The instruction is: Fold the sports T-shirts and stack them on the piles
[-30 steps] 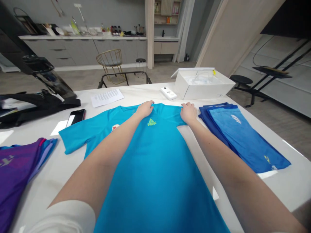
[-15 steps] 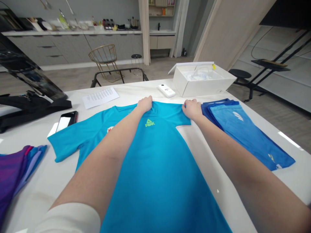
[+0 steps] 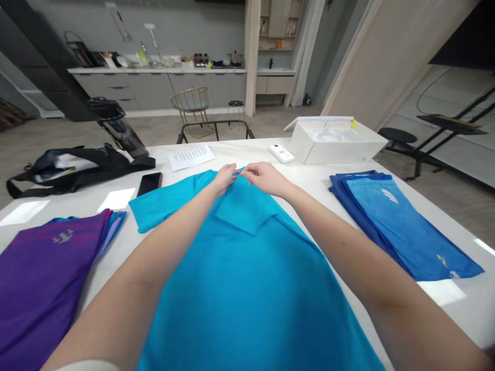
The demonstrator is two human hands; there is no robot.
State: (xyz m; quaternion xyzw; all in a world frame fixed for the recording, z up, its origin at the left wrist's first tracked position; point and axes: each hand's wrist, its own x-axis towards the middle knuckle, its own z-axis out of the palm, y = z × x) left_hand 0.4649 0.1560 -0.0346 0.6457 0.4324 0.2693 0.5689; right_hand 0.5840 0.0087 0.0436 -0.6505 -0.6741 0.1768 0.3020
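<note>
Pale tabletop (image 3: 309, 180) carries the shirt (image 3: 247, 288), its body nearest and spread along the middle. A purple pile (image 3: 46, 268) and a blue pile (image 3: 410, 226) flank it, probably set aside to leave it room. Both arms stretch forward to its far end, where a flap lies turned inward. There the right hand (image 3: 266, 178) pinches cloth narrowly, apparently to control that flap; the left hand (image 3: 224, 179) has slightly parted fingers, their grip unclear. Beyond stands a box (image 3: 336, 152).

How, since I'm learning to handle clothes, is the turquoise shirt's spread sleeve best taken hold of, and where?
Probably by its hem, pinched at the near corner from above. The sleeve lies flat with that end pointing outward; the phone sits just behind it and the purple pile close on its left, so a sideways approach looks tighter.
</note>
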